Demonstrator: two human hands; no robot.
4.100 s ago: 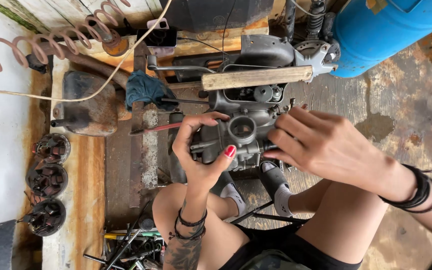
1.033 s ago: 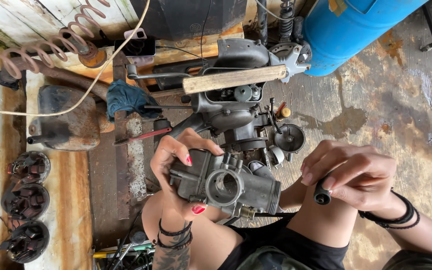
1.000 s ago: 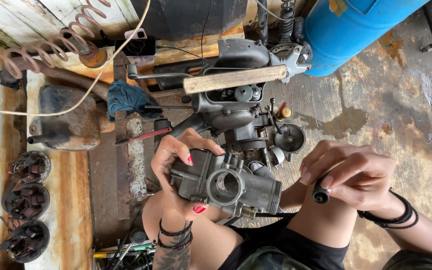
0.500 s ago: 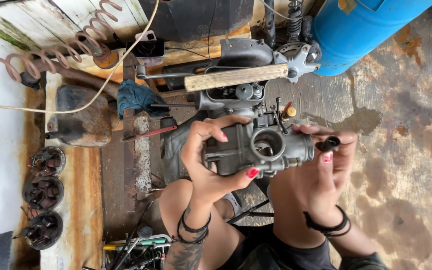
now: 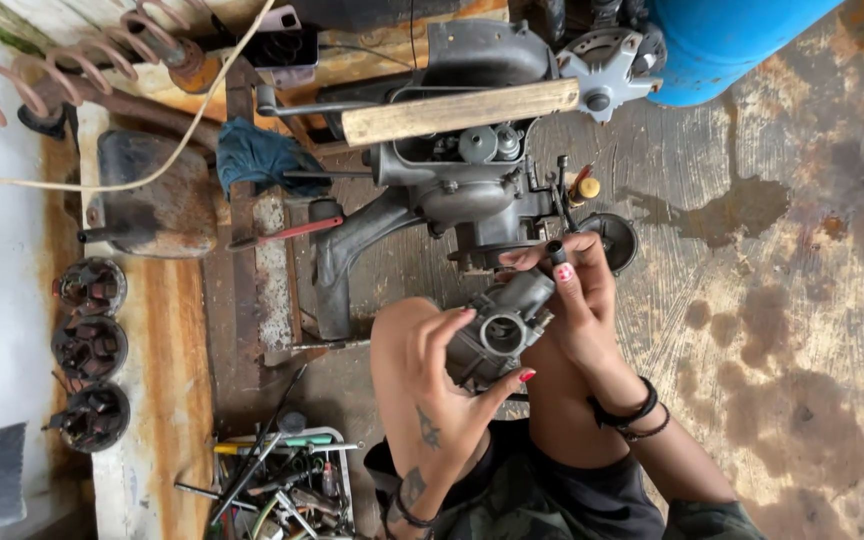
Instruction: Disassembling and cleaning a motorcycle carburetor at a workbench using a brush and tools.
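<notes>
A grey metal carburettor point(image 5: 504, 330) with a round bore facing me is held over my knees. My left hand point(image 5: 442, 375) grips it from the left, thumb under the body. My right hand point(image 5: 577, 300) rests against its right side and pinches a small black piece point(image 5: 555, 250) between the fingertips, just above the carburettor. Beyond the hands, a dark engine block point(image 5: 472, 185) stands on the floor with a wooden bar point(image 5: 457, 110) lying across its top.
A blue barrel point(image 5: 722, 40) stands at the top right. A blue rag point(image 5: 257, 160), a red-handled tool point(image 5: 287, 232) and a dark tank point(image 5: 142, 195) lie to the left. A tray of hand tools point(image 5: 282, 480) sits at the lower left, beside three round parts point(image 5: 87, 350). The concrete floor point(image 5: 782, 300) is stained.
The carburettor has come down and closer to my body. My right hand, apart at the right a second ago, now lies against the carburettor with the black piece still pinched.
</notes>
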